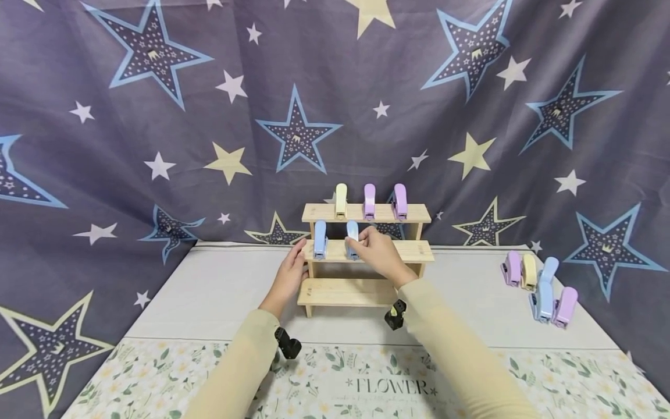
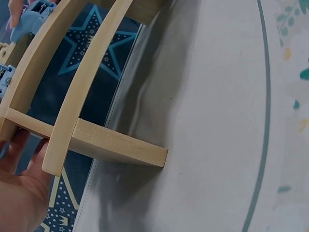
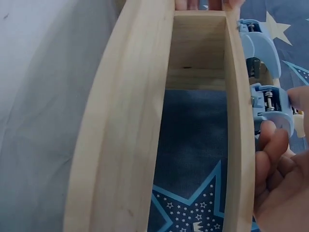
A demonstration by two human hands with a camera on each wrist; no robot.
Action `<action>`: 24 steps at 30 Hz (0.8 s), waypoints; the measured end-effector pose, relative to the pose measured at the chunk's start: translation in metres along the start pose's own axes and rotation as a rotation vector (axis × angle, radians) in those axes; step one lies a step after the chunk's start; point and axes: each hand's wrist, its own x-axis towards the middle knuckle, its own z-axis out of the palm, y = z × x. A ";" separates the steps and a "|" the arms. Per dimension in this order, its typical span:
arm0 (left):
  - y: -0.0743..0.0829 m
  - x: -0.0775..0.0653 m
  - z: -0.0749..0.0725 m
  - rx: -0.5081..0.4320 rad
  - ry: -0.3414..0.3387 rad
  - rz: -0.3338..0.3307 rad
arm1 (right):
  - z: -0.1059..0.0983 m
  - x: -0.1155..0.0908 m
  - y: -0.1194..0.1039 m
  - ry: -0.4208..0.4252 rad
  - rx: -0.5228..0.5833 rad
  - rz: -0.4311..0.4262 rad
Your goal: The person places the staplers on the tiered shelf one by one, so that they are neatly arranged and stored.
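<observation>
The right hand (image 1: 379,251) pinches a blue hole punch (image 1: 352,230). The left hand (image 1: 288,276) grips one end of the tiered wooden shelf (image 1: 348,292).

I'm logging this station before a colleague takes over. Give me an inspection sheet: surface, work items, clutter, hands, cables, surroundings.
Surface: pale table covering with a floral front strip lettered FLOWER.
Work items: three-tier wooden rack; top shelf bears one yellow stapler-like tool and two purple tools; middle shelf bears two blue tools. Five more tools sit grouped at the right: two purple, one yellow, two blue.
Clutter: nothing seen.
Hands: left hand grips the rack's left end by the middle shelf; right hand pinches the right blue tool there.
Cables: nothing seen.
Surroundings: dark star-patterned curtain behind; black wrist devices on both arms.
</observation>
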 end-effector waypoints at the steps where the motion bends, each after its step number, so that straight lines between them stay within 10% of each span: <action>1: 0.000 0.000 0.000 0.000 0.001 0.000 | 0.000 0.000 0.000 0.001 -0.007 -0.002; 24: -0.002 0.002 0.001 0.023 0.004 0.008 | -0.010 -0.005 0.001 -0.037 0.081 0.056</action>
